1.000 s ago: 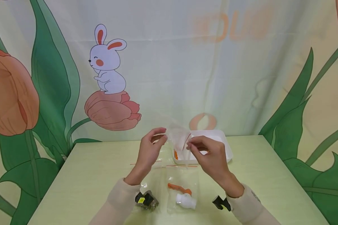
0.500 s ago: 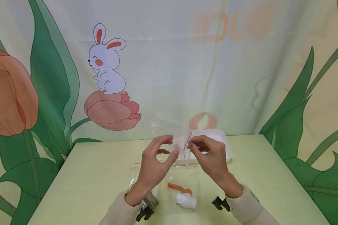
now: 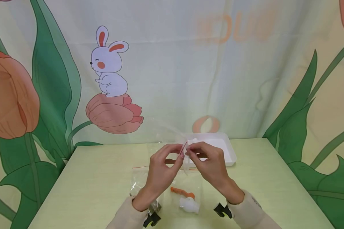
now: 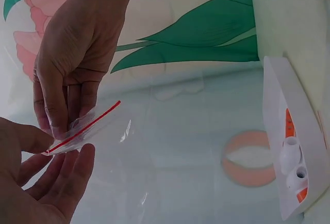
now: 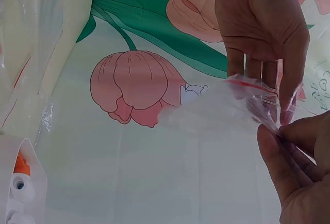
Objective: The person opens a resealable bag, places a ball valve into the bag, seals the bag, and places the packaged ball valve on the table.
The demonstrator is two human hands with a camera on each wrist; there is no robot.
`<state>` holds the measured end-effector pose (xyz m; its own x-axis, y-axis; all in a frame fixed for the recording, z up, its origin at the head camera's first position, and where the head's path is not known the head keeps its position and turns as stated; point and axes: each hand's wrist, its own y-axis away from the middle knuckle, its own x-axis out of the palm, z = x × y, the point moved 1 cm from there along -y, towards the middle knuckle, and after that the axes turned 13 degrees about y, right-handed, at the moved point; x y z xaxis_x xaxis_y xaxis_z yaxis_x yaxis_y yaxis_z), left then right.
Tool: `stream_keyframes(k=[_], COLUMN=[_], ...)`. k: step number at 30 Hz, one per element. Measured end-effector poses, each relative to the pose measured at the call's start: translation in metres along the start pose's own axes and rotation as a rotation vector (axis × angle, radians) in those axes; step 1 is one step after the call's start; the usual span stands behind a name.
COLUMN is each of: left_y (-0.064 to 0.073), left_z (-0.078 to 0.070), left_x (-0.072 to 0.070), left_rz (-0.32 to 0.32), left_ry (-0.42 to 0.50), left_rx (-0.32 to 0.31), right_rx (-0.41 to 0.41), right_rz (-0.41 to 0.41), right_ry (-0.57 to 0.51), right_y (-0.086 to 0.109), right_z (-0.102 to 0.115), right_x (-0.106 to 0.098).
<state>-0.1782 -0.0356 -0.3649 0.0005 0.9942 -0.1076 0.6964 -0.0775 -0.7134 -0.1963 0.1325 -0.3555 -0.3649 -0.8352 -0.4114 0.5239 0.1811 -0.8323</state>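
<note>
My left hand point(image 3: 164, 163) and right hand point(image 3: 210, 160) meet above the back of the table, both pinching the mouth of a clear zip bag point(image 4: 126, 131) with a red seal line. Thumb and forefinger of each grip the bag near that line. Thin and crumpled, the bag spreads away from the fingers, with no contents visible in it. Below the hands, another clear zip bag point(image 3: 176, 176) lies flat, holding a white valve body point(image 3: 189, 205) and an orange handle point(image 3: 182, 191). A further zip bag point(image 3: 139, 175), partly behind my left wrist, contains a dark grey item.
Behind my right hand stands a white tray point(image 3: 230, 156). White fittings point(image 4: 291, 154) and orange pieces point(image 4: 290, 123) lie in it, as the left wrist view shows. Black wrist mounts point(image 3: 223, 210) stick out from the sleeves. A printed curtain point(image 3: 172, 79) hangs behind the table.
My left hand came away from the bag's side, moved right and down, and now pinches the bag's mouth beside the right hand. The right hand kept its pinch, shifting slightly left.
</note>
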Motion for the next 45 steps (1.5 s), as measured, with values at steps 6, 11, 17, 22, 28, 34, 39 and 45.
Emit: stream_keyframes(k=[6, 11, 17, 22, 28, 34, 39, 45], left_y=[0.001, 0.001, 0.001, 0.002, 0.002, 0.001, 0.000, 0.001], left_z=[0.003, 0.005, 0.007, 0.011, 0.014, 0.015, 0.014, 0.013], left_x=[-0.002, -0.007, -0.013, -0.017, -0.024, -0.029, -0.032, -0.034], left_rz=[-0.059, -0.094, -0.088, -0.086, -0.076, -0.071, -0.065, -0.047], left_ry=[-0.024, -0.104, -0.169, -0.125, -0.151, -0.185, -0.240, -0.271], left_rx=[0.038, 0.066, 0.066, 0.055, 0.054, 0.064, 0.061, 0.079], right_rx=[-0.019, -0.031, -0.030, -0.031, -0.015, -0.044, -0.098, -0.117], right_rz=[0.032, 0.029, 0.003, -0.022, -0.033, -0.062, -0.072, -0.084], right_ry=[0.013, 0.061, 0.106, 0.153, 0.214, 0.257, 0.338, 0.388], right_y=[0.001, -0.001, 0.000, 0.002, 0.002, 0.003, 0.004, 0.005], right_z=[0.000, 0.000, -0.003, -0.007, -0.012, -0.015, -0.018, -0.022], right_x=[0.000, -0.002, -0.003, -0.003, -0.007, -0.009, -0.010, -0.012])
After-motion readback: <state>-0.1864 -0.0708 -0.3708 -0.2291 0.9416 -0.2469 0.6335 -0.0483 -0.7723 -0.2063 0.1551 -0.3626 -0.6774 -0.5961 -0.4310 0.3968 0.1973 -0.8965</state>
